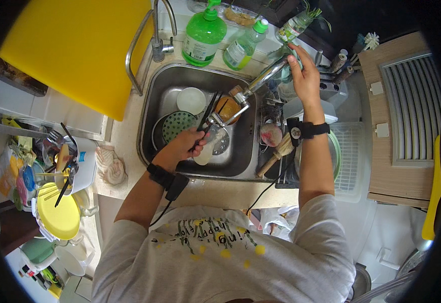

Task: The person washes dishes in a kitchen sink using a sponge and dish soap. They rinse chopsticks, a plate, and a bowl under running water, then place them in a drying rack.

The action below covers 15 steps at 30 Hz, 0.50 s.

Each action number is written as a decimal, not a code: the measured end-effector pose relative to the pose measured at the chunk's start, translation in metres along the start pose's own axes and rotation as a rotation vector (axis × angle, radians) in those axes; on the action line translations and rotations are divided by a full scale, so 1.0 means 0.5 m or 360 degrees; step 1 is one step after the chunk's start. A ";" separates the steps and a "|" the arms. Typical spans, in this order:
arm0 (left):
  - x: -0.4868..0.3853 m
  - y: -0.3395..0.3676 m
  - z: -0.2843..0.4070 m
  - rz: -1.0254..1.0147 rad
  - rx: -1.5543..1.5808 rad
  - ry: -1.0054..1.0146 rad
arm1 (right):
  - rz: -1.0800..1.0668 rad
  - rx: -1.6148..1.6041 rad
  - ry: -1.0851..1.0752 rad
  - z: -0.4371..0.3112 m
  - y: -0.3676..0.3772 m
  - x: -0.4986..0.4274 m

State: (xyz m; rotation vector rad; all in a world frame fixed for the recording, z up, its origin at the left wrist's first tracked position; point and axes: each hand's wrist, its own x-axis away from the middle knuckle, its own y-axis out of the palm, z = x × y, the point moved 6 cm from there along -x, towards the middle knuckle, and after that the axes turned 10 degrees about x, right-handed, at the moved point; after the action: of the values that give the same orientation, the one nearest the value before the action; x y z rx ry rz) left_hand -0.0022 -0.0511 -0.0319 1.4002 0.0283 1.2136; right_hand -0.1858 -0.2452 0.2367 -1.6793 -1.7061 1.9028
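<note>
My left hand is over the sink, closed around dark slender utensils that look like chopsticks. The jointed spout of the chrome faucet hangs right above them. A pale, spoon-like piece shows just below my fingers; whether I hold it is unclear. My right hand is at the back end of the faucet, fingers extended, thumb against or close to the metal. A teal cloth lies behind it. In the basin are a white bowl, a green patterned bowl and an orange-brown bowl.
Green pump bottle and dish soap bottle stand behind the sink. A wooden-handled brush lies right of it. A yellow board leans at left, near a utensil holder and a rolled cloth.
</note>
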 end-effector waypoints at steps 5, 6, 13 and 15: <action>0.030 0.003 -0.030 0.0061 -0.0112 -0.0030 | 0.0284 0.0150 -0.0146 -0.001 -0.008 -0.033; 0.035 0.004 -0.036 0.0063 -0.0102 -0.0040 | 0.0266 0.0069 -0.0093 0.003 -0.006 -0.038; 0.057 -0.004 -0.052 0.0205 -0.0153 0.0026 | 0.0063 -0.0057 0.0155 0.024 0.021 -0.048; 0.063 -0.006 -0.053 0.0227 -0.0143 0.0053 | -0.0043 -0.0111 0.0159 0.025 0.032 -0.046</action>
State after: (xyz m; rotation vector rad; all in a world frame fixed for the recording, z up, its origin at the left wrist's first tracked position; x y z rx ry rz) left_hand -0.0034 -0.0110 -0.0221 1.3216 -0.1034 1.3394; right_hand -0.1769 -0.2744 0.2368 -1.7342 -1.7674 1.7359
